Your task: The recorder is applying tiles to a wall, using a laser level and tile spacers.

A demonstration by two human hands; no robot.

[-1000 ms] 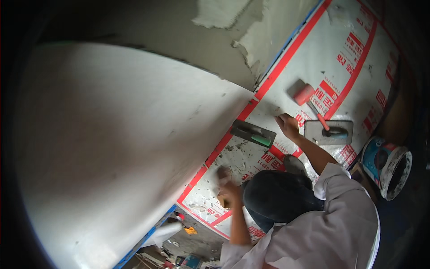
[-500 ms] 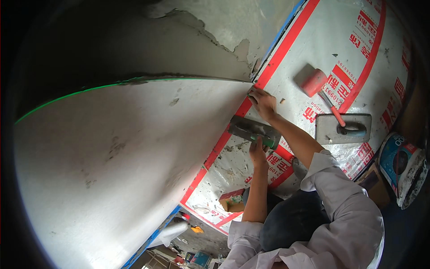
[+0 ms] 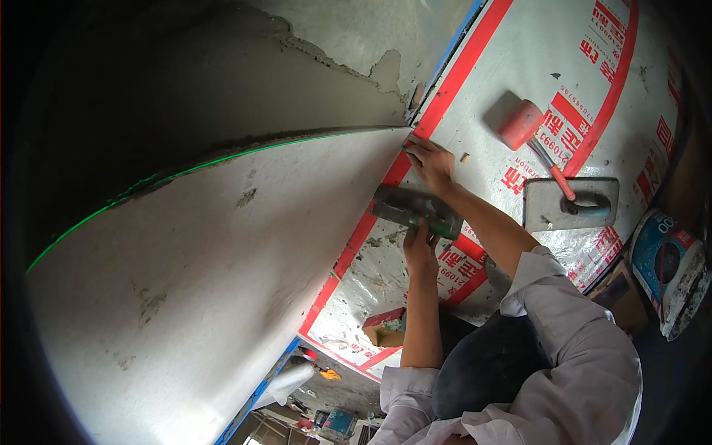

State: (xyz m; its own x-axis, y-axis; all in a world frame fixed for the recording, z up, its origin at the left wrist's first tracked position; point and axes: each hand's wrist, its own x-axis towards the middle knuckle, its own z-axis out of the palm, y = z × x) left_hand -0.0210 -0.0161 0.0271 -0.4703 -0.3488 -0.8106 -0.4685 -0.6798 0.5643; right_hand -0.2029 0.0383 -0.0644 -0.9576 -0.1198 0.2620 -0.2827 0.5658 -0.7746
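Observation:
A large off-white tile (image 3: 208, 274) with grey smudges stands against the grey mortar wall (image 3: 222, 81). A green laser line runs along much of its upper edge. My left hand (image 3: 420, 254) is closed round the green handle of a plastering trowel (image 3: 397, 204), whose dark blade lies beside the tile's lower edge. At the tile's corner, my right hand (image 3: 432, 165) has its fingers curled and pressed together. They meet the edge by the red tape (image 3: 397, 169); whether something small is between them is hidden.
White-and-red printed sheeting (image 3: 475, 126) covers the floor. On it lie a red-headed mallet (image 3: 521, 124), a flat grey float (image 3: 545, 204) and an open small box (image 3: 383, 328). A smeared blue-and-white bucket (image 3: 660, 256) stands at the right. My dark-clothed knee (image 3: 486, 367) is below.
The tile's smudges and upper edge have shifted down and left in the picture, while the floor has hardly moved. Both hands have moved slightly left, the left one still holding the trowel.

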